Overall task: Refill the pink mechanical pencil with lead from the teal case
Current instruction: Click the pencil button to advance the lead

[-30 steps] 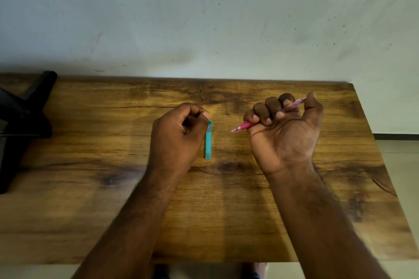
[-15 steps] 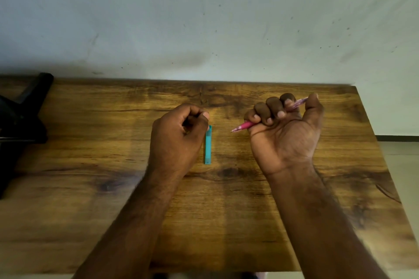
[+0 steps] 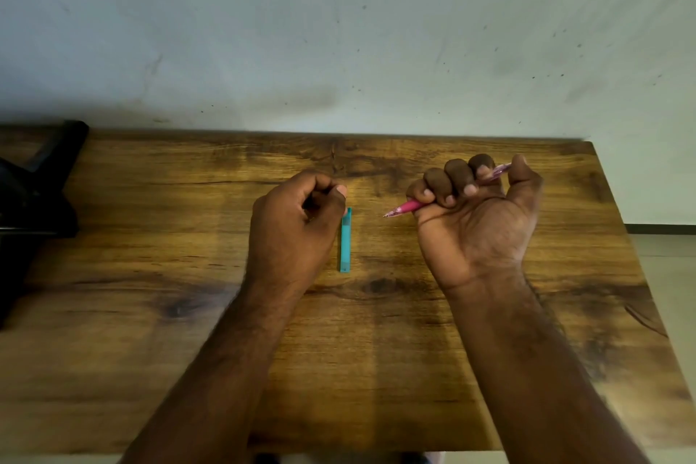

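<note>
The pink mechanical pencil (image 3: 405,207) lies across my right hand (image 3: 476,226), which is closed around it palm up. Its tip points left and its rear end sticks out by the thumb. The slim teal case (image 3: 345,242) lies flat on the wooden table (image 3: 376,369), running lengthwise away from me. My left hand (image 3: 297,222) rests just left of the case with fingers curled and thumb pressed to the forefinger near the case's far end. Nothing shows between those fingers, and anything small there is hidden.
A black stand-like object (image 3: 34,207) sits at the table's far left edge. A pale wall runs right behind the table. The table's right edge drops to a light floor (image 3: 670,275).
Both hands, the pencil and the case keep almost the same pose. Only the view shifts slightly.
</note>
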A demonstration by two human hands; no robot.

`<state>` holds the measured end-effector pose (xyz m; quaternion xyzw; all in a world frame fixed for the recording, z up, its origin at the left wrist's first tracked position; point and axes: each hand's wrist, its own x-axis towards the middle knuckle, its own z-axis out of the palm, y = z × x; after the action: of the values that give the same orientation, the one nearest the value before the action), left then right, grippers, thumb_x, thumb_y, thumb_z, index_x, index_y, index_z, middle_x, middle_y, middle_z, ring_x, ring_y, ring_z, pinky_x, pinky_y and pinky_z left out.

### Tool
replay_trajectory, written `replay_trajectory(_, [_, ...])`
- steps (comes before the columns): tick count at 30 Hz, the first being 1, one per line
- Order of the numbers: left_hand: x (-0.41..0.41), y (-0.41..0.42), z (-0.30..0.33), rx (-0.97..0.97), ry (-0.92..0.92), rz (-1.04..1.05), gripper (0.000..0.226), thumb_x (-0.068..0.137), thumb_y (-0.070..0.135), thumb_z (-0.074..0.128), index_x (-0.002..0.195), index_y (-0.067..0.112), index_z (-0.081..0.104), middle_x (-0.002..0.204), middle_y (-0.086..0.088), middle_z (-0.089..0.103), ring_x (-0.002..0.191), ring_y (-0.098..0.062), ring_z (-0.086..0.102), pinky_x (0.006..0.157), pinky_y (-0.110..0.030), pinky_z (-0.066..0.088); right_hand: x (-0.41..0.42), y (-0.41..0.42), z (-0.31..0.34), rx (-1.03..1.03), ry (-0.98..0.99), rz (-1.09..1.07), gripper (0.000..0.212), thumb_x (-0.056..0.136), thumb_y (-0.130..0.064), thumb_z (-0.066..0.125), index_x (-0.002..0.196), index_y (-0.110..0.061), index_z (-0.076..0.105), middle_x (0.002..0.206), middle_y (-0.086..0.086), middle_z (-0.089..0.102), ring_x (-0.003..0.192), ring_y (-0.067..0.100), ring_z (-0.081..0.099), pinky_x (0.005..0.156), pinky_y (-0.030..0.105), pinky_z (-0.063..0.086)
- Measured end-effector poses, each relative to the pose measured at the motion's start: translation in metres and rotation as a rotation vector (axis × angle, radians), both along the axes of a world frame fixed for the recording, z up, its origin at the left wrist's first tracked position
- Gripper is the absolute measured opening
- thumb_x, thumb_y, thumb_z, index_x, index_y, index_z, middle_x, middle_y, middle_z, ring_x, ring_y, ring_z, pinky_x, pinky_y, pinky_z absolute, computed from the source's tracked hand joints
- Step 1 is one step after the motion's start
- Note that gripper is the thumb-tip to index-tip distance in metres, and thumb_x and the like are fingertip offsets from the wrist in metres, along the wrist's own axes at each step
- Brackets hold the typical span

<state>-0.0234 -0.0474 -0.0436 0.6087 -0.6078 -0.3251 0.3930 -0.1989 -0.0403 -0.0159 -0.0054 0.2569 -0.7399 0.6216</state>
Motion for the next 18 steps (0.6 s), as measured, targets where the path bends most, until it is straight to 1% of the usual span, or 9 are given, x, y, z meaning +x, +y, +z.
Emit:
replay_trajectory(3, [0.0003, 0.0011, -0.0006, -0.008, 0.002, -0.005, 0.008, 0.098, 0.029, 0.069, 0.098, 0.023, 0.074, 0.086, 0.012, 0.075, 0.085, 0.000, 0.071, 0.071, -0.006, 0.053, 0.0002, 0.0006, 0.0002, -0.001, -0.003, 0.002, 0.051, 0.102, -0.054, 0.038, 0.067, -0.018, 0.047, 0.054, -0.003, 0.036, 0.055, 0.014, 0.027, 0.058, 0.030, 0.032])
replay_trajectory(8, [0.0011, 0.0021, -0.0010, -0.017, 0.010, -0.007, 0.006, 0.098, 0.028, 0.069, 0.098, 0.024, 0.074, 0.086, 0.013, 0.075, 0.086, 0.001, 0.072, 0.070, -0.004, 0.050, -0.0006, 0.0022, 0.0008, -0.005, 0.001, 0.005, 0.049, 0.102, -0.050, 0.037, 0.067, -0.018, 0.046, 0.054, -0.003, 0.035, 0.055, 0.014, 0.026, 0.058, 0.030, 0.033])
replay_trajectory(12, [0.0015, 0.0034, -0.0023, -0.019, 0.007, -0.008, 0.007, 0.099, 0.026, 0.070, 0.099, 0.021, 0.075, 0.087, 0.012, 0.075, 0.085, 0.001, 0.071, 0.071, -0.003, 0.049, -0.0001, 0.0041, 0.0016, -0.007, -0.010, 0.004, 0.052, 0.102, -0.054, 0.037, 0.066, -0.017, 0.047, 0.054, -0.003, 0.036, 0.055, 0.014, 0.026, 0.057, 0.030, 0.033])
replay_trajectory(18, [0.0017, 0.0064, -0.0020, -0.018, 0.010, -0.010, 0.007, 0.098, 0.026, 0.070, 0.098, 0.021, 0.075, 0.086, 0.012, 0.075, 0.087, 0.001, 0.071, 0.071, -0.003, 0.050, -0.0006, 0.0066, 0.0015, -0.009, -0.009, 0.002, 0.049, 0.102, -0.050, 0.037, 0.067, -0.017, 0.046, 0.054, -0.003, 0.036, 0.055, 0.014, 0.026, 0.058, 0.030, 0.032])
